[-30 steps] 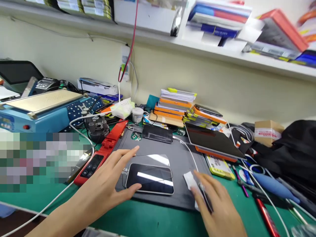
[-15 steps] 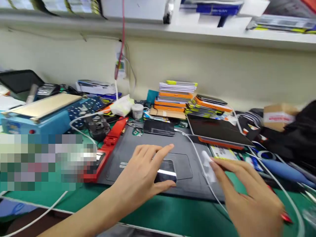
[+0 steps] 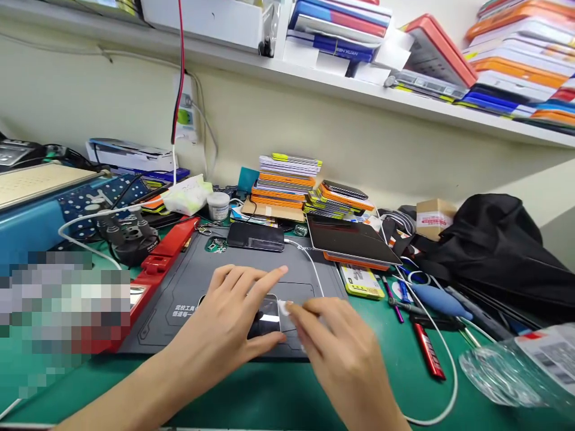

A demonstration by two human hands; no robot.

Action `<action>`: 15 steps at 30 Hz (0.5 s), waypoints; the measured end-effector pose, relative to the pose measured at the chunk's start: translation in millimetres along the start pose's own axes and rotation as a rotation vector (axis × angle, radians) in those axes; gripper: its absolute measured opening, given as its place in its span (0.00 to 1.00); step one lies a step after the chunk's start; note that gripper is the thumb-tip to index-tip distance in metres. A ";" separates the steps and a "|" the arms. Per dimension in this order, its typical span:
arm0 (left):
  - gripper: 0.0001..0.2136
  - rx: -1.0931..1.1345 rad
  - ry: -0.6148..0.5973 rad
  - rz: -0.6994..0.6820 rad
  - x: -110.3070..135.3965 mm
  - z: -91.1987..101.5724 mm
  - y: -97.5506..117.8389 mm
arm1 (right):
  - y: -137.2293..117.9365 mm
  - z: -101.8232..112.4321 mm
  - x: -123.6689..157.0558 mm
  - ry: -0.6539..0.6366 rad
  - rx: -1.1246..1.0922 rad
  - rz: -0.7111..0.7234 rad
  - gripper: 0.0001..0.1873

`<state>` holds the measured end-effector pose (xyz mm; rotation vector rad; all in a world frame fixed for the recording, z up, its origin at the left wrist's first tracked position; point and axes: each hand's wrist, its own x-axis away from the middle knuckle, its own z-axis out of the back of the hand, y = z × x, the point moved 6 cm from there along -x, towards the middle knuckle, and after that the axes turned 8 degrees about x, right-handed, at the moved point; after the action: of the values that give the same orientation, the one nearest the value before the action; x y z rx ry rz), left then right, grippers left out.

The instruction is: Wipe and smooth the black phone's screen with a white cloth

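A black phone (image 3: 268, 316) lies screen up on the dark grey work mat (image 3: 188, 287), mostly covered by my hands. My left hand (image 3: 229, 326) rests over it, fingers spread on top and thumb against its near edge, holding it down. My right hand (image 3: 335, 353) comes in from the right, fingers pinched on a small white wipe (image 3: 284, 308) that touches the phone's right end. A clear glass sheet (image 3: 299, 290) lies on the mat just behind the phone.
A second black phone (image 3: 255, 236) with a white cable (image 3: 314, 269) lies at the mat's far edge. A red tool (image 3: 162, 257) borders the mat on the left, a dark tablet (image 3: 353, 242) and yellow packet (image 3: 359, 281) on the right. Stacked boxes (image 3: 287, 182), a black bag (image 3: 489, 251) and pens crowd the bench.
My right hand moved left from beside the mat, bringing the white wipe onto the phone's right end. My left hand stayed on the phone. The camera view shifted rightwards.
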<state>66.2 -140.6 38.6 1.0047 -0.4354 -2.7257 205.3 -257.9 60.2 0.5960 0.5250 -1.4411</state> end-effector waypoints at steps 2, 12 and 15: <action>0.44 -0.002 -0.001 0.003 0.7 -0.4 -0.1 | -5.7 -6.8 -0.8 -0.034 0.015 0.013 0.10; 0.43 -0.016 0.021 -0.015 3.9 0.5 -4.6 | -6.5 -11.7 -3.9 0.013 -0.070 -0.061 0.09; 0.39 -0.031 0.034 -0.042 6.2 -0.5 -7.1 | -5.2 -18.5 -3.5 -0.045 -0.107 -0.089 0.07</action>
<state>61.2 -135.8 32.1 1.0618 -0.3697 -2.7387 200.2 -243.2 48.3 0.4593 0.5956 -1.4966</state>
